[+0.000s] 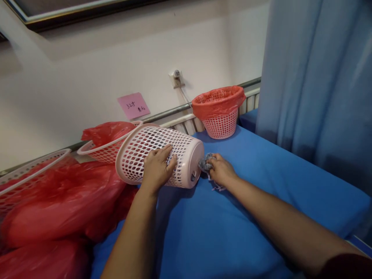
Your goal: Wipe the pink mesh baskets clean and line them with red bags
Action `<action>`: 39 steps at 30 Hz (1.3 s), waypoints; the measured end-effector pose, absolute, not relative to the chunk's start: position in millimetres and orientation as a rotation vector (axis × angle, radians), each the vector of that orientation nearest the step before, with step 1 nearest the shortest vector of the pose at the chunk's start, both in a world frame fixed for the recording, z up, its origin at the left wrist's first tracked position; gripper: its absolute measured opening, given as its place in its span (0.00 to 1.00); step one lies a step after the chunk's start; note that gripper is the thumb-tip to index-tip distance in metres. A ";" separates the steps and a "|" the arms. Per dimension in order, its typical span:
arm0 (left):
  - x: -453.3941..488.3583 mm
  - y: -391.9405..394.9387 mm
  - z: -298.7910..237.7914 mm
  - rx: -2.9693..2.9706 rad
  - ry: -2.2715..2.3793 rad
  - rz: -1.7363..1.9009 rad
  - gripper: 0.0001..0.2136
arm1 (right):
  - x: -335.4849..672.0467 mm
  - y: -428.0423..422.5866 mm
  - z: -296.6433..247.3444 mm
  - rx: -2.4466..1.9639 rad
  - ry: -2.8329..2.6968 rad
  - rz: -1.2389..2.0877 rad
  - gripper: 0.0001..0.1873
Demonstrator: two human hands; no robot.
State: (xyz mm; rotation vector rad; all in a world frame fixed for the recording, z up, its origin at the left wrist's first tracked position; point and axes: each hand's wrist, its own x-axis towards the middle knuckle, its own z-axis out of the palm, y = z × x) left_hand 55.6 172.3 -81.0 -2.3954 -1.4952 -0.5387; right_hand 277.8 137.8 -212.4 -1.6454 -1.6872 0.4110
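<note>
A pale pink perforated plastic basket (183, 155) lies tipped on its side over the blue-covered bed (197, 228), its solid base facing right. My left hand (158, 164) rests on the basket's side with the fingers spread over the holes. Bunched in my right hand (222, 170) is a grey cloth (205, 162), pressed against the basket's base. Loose threads hang from the cloth. A small dark label (193, 176) shows low on the base.
A basket lined with a red bag (219, 102) stands upright at the back. Red plastic bags (66, 201) and more baskets (116, 145) crowd the left. A blue curtain (314, 77) hangs at right. On the wall are a pink note (133, 105) and a socket (176, 79).
</note>
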 end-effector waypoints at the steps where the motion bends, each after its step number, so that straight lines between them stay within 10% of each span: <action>1: 55.4 172.6 -81.4 -2.393 -1.492 -0.543 0.23 | 278.0 137.7 -211.4 -1.590 -1.620 0.364 0.23; 18: 53.9 174.8 -83.2 -2.401 -1.535 -0.537 0.24 | 278.4 168.6 -219.6 -1.522 -1.541 0.324 0.32; 26: 55.3 176.0 -82.6 -2.380 -1.498 -0.538 0.24 | 269.0 144.7 -225.0 -1.522 -1.878 0.498 0.12; 34: 54.8 176.1 -83.8 -2.387 -1.505 -0.546 0.24 | 273.2 159.9 -218.0 -1.576 -1.531 0.364 0.31; 39: 55.0 177.1 -82.2 -2.395 -1.492 -0.533 0.24 | 264.4 145.1 -224.3 -1.514 -1.832 0.489 0.16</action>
